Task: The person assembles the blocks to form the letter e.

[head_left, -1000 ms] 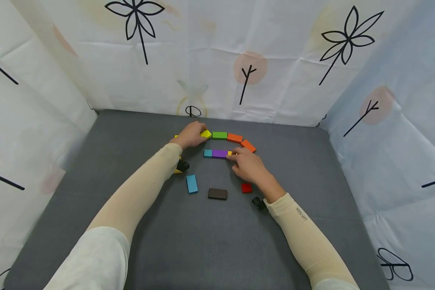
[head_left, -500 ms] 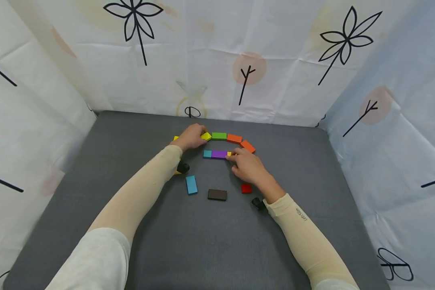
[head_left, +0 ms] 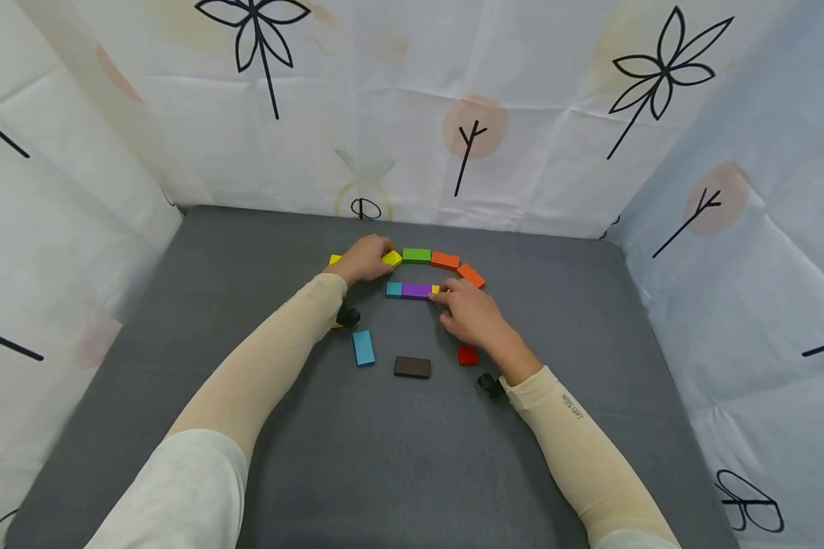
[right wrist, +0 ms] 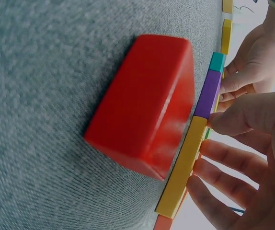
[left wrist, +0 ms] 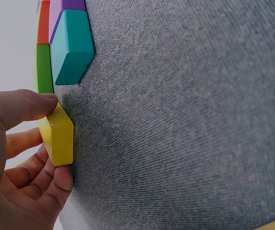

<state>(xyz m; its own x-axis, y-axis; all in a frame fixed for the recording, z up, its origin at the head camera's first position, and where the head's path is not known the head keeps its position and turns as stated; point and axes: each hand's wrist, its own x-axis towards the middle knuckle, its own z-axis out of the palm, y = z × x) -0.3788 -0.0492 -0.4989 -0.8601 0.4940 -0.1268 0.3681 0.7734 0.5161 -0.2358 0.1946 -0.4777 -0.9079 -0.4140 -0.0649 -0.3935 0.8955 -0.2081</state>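
My left hand (head_left: 362,259) pinches a yellow block (left wrist: 61,134) between thumb and fingers, beside the end of a green block (head_left: 416,256). My right hand (head_left: 470,311) lies over an orange-yellow block (right wrist: 183,167), with its fairly straight fingertips touching the upper far edge in the right wrist view. That block meets the end of a purple block (head_left: 416,291), and a teal block (head_left: 394,290) adjoins the purple one's other end. Two orange blocks (head_left: 445,261) continue the curved back row past the green block. In the head view my right hand hides most of the orange-yellow block.
Nearer the body lie a blue block (head_left: 363,348), a dark brown block (head_left: 412,367) and a red block (head_left: 467,356). More yellow blocks (right wrist: 226,36) stand near the left wrist, partly hidden in the head view. Patterned curtains (head_left: 384,99) border the grey table (head_left: 412,457).
Both hands and the blocks stay in practically the same places; the head view shifts only slightly.
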